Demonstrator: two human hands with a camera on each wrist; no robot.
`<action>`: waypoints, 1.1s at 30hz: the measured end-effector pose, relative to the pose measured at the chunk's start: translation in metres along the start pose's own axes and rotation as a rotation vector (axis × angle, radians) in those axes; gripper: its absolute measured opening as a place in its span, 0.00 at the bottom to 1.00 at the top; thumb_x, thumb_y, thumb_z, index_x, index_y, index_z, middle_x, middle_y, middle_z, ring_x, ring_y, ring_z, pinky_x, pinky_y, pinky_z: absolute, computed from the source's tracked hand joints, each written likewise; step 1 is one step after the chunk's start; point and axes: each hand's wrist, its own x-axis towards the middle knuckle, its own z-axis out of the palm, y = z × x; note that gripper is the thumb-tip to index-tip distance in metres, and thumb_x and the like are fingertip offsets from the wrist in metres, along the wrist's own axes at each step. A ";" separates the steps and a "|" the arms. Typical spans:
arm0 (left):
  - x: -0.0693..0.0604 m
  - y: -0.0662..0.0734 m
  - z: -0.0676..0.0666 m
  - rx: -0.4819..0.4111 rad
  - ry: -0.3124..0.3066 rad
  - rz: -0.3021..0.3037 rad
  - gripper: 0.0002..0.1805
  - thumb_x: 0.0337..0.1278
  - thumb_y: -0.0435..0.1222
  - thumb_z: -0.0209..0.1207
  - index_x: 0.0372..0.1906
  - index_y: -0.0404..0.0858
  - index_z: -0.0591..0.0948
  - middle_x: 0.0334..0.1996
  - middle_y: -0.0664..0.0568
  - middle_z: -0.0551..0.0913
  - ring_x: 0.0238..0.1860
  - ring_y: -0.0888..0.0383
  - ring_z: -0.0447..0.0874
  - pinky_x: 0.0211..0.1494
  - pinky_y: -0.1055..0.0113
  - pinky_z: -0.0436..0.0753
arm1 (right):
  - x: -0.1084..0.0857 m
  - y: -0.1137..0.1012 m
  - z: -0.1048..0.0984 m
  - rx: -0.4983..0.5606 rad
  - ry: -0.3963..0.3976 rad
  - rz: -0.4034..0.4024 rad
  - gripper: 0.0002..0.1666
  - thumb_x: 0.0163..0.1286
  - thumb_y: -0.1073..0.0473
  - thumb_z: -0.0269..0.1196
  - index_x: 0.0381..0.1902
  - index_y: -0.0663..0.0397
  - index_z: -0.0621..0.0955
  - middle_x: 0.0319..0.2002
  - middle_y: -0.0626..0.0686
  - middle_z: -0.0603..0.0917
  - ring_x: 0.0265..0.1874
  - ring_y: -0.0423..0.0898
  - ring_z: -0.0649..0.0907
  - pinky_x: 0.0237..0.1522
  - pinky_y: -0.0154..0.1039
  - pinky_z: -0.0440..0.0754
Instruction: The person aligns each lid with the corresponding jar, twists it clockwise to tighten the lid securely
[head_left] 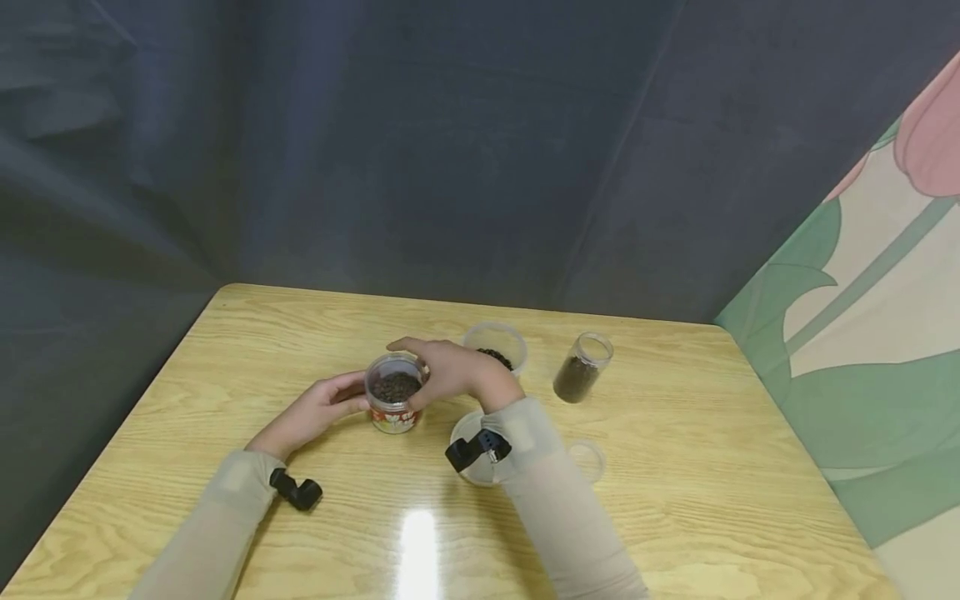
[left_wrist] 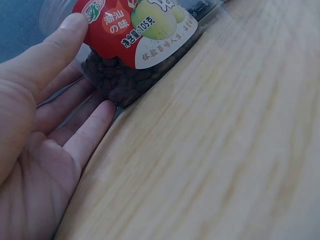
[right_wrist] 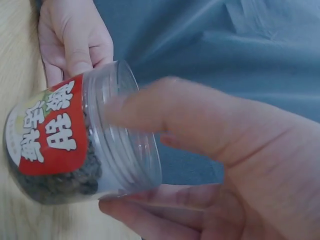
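Observation:
A clear open jar with a red label point(head_left: 393, 417) and dark pieces inside stands on the table at centre left. My left hand point(head_left: 318, 412) holds its left side, with the thumb against the label and the fingers round the base in the left wrist view. From the right, my right hand point(head_left: 452, 372) reaches over the jar; in the right wrist view its thumb and fingers lie on either side of the jar's clear rim point(right_wrist: 131, 145). Dark pieces fill the lower part of the jar point(left_wrist: 120, 80).
Behind my right hand is a clear round tub point(head_left: 517, 337) with dark pieces. A tall open jar point(head_left: 576, 377) with dark contents stands to the right. A pale round lid or dish point(head_left: 480, 473) lies under my right wrist, and a clear ring-like lid point(head_left: 587, 461) beside that forearm.

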 end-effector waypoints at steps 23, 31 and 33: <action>-0.001 0.003 0.000 0.007 0.005 -0.022 0.30 0.73 0.40 0.59 0.74 0.34 0.68 0.71 0.39 0.71 0.72 0.41 0.67 0.68 0.73 0.72 | 0.004 -0.010 -0.003 -0.130 0.024 0.070 0.42 0.57 0.58 0.79 0.65 0.52 0.70 0.53 0.56 0.83 0.45 0.44 0.82 0.44 0.39 0.83; -0.001 0.003 -0.001 -0.007 -0.004 0.003 0.30 0.74 0.38 0.58 0.74 0.30 0.67 0.70 0.35 0.70 0.70 0.39 0.68 0.64 0.78 0.73 | 0.005 -0.011 0.006 -0.180 0.099 0.077 0.43 0.54 0.50 0.80 0.62 0.53 0.70 0.50 0.55 0.83 0.40 0.44 0.82 0.40 0.39 0.82; -0.002 0.003 -0.001 -0.003 -0.003 0.003 0.31 0.74 0.38 0.58 0.74 0.30 0.66 0.71 0.35 0.70 0.70 0.39 0.68 0.64 0.78 0.73 | 0.006 -0.012 0.009 -0.190 0.116 0.092 0.48 0.53 0.48 0.81 0.66 0.54 0.69 0.52 0.54 0.82 0.42 0.44 0.82 0.41 0.39 0.83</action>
